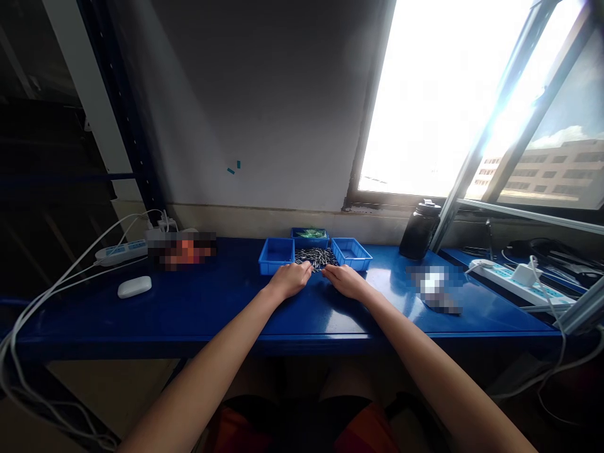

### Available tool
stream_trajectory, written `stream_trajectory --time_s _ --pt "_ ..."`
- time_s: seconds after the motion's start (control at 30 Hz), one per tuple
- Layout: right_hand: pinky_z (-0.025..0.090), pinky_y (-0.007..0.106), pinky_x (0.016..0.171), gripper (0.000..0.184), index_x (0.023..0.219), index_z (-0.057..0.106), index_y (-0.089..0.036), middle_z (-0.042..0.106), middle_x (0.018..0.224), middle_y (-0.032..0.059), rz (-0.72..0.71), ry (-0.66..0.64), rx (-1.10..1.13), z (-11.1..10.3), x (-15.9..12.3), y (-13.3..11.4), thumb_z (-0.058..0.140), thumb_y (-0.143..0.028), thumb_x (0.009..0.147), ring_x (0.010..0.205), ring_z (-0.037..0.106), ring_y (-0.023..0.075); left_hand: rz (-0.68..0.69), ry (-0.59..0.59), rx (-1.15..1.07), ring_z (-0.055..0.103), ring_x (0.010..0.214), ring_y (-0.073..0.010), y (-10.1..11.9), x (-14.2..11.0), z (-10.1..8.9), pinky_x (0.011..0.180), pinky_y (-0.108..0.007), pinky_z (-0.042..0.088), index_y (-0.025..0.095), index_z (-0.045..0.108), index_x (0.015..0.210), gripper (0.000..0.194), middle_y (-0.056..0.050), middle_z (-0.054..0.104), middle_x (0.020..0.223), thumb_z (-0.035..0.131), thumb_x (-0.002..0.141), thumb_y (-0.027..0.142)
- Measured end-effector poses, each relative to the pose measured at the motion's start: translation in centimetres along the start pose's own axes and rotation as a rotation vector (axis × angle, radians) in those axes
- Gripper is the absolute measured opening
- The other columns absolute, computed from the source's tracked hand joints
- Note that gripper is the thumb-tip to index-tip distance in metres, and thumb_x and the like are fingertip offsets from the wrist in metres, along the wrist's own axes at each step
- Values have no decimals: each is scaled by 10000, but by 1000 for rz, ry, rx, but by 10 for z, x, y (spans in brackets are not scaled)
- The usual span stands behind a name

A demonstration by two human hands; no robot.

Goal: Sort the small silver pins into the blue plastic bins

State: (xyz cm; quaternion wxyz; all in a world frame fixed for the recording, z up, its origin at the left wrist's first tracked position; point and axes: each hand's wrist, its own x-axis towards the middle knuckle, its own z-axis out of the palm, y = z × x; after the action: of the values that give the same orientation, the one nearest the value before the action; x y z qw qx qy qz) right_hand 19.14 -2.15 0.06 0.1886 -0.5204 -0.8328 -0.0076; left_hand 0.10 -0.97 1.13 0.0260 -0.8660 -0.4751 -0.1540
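A pile of small, slender black and silvery pieces (319, 257), too small to name surely, lies on the blue table (221, 302) in front of me. At its near left edge is my left hand (290, 280), closed with the fingertips pinched. My right hand (346, 280) is pinched closed at the near right edge of the pile. Anything between the fingers of either hand is too small or hidden to make out. Blue bins flank the pile: a left bin (276, 263) behind my left hand and a right bin (353, 258) behind my right hand.
Behind the pile, a third blue bin (293, 238) holds green, leafy-looking material. A black bottle (419, 231) stands at the back right. White power strips (519, 280) and cables lie at both sides. On the left rests a white rounded case (134, 287). Two patches are pixelated.
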Motion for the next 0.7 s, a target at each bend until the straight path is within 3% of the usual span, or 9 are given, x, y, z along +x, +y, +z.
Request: stream_trajectory --time_s 0.27,0.5,0.7 --pt "299 211 553 329 791 585 -201 609 681 27 -57 -12 -23 1 1 0 331 -393 874 624 552 136 79 92 -40 589 757 -200 3 -1 -3 600 -259 395 200 512 899 378 -52 626 818 206 889 421" --pt "309 200 560 298 813 586 -188 602 681 28 -81 8 40 3 1 3 345 -351 878 601 537 116 267 146 -120 571 858 -168 10 -6 -8 665 -241 425 214 503 1059 321 -32 603 987 309 870 387" --pt "309 199 561 260 858 585 -183 621 723 37 -127 5 46 6 2 6 352 -296 879 609 545 115 328 154 -118 572 837 -162 10 -7 -8 640 -231 424 204 503 1082 331 -34 608 931 341 857 384"
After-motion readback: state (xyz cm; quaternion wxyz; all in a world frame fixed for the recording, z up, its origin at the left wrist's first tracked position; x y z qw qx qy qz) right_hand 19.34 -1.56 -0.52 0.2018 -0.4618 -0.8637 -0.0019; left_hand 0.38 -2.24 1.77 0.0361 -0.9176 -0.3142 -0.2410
